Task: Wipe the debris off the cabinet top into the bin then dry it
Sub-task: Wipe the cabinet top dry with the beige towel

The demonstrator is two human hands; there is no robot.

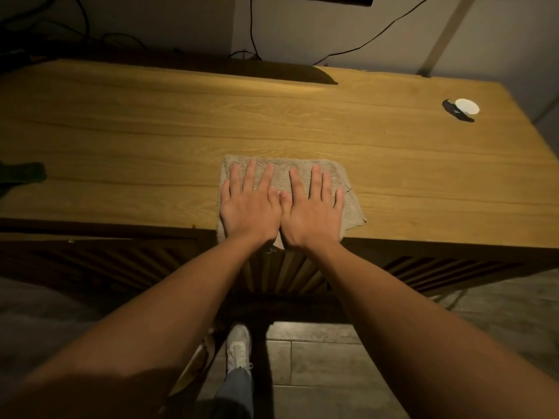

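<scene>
From the head camera I see both of the person's hands laid flat on a beige cloth (317, 173) that lies at the near edge of the wooden tabletop (151, 122), roughly at its middle. The left hand (249, 204) has its fingers straight and slightly fanned, palm down on the left half of the cloth; the right hand (311, 210) lies the same way on the right half, and the two thumbs touch side by side between them (neither hand curls round or pinches the fabric). The cloth's near edge hangs a little over the front lip of the tabletop, just under the wrists, and its right corner sticks out past the right hand. The wood around the cloth looks smooth in this dim light; I cannot make out any debris on it. Far off at the right rear corner sits a small white round object (467, 105) with a dark thing (453, 111) touching its left side. A dark shape (22, 175) rests at the left edge. Below the tabletop I see the slatted cabinet front (290, 273), a tiled floor (326, 367), and a white shoe (239, 346).
</scene>
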